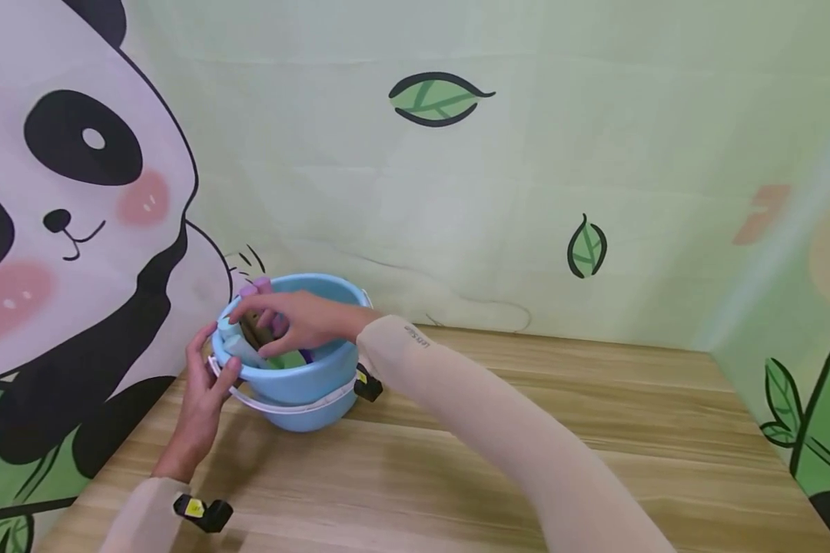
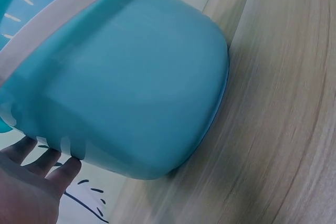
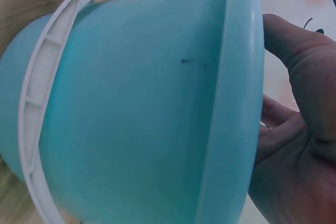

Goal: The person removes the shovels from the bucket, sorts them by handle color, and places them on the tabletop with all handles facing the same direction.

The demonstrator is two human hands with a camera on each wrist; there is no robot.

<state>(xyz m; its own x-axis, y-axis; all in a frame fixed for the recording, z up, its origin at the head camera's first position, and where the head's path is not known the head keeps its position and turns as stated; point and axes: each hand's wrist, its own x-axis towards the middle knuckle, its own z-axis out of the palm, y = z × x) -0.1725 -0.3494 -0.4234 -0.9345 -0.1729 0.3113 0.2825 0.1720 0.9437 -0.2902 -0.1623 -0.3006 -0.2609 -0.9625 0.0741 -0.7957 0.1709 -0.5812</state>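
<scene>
A light blue bucket (image 1: 290, 384) stands on the wooden table, its white handle (image 1: 297, 407) hanging across the front. My left hand (image 1: 204, 388) grips its left side, thumb by the rim; in the left wrist view those fingers (image 2: 63, 174) touch the bucket wall. Over the bucket's mouth, my right hand (image 1: 311, 319) reaches in with fingers and thumb spread apart. Its index finger touches a light blue piece (image 1: 230, 329) at the left rim. Inside also show pink-purple cylinders (image 1: 263, 285), a brown piece (image 1: 252, 330) and a green piece (image 1: 289, 359). The palm hides other contents.
The table (image 1: 498, 461) extends right and forward from the bucket. A pale green wall covering (image 1: 595, 138) with printed leaves rises behind it, and a printed panda (image 1: 111, 253) is at the left. Each wrist carries a small black camera (image 1: 368, 382).
</scene>
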